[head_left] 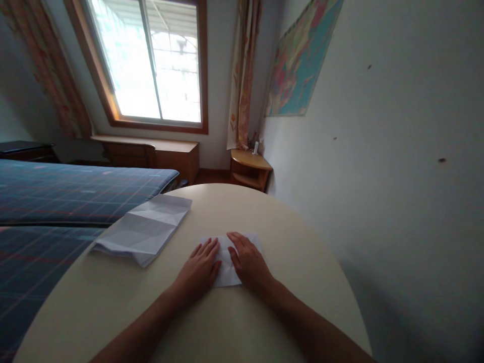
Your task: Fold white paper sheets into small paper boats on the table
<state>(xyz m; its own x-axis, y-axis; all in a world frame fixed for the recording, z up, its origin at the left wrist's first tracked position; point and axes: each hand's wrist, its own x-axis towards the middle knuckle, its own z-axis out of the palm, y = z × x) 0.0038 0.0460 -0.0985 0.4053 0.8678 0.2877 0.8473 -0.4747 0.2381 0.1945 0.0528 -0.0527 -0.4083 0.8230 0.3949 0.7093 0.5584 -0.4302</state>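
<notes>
A small white sheet of paper [226,269] with crease lines lies on the round cream table [227,322]. My left hand [200,264] rests flat over its left part, fingers stretched forward. Over the right part lies my right hand [247,259], its fingers extended and the thumb apart from them. Both hands hide much of the sheet, so its full outline does not show. Neither hand is wrapped around anything.
Larger creased white sheets [151,224] lie at the table's left edge. A bed with a blue plaid mattress [75,194] adjoins on the left. The white wall [378,201] runs along the right, and a corner shelf [251,161] stands beyond the table.
</notes>
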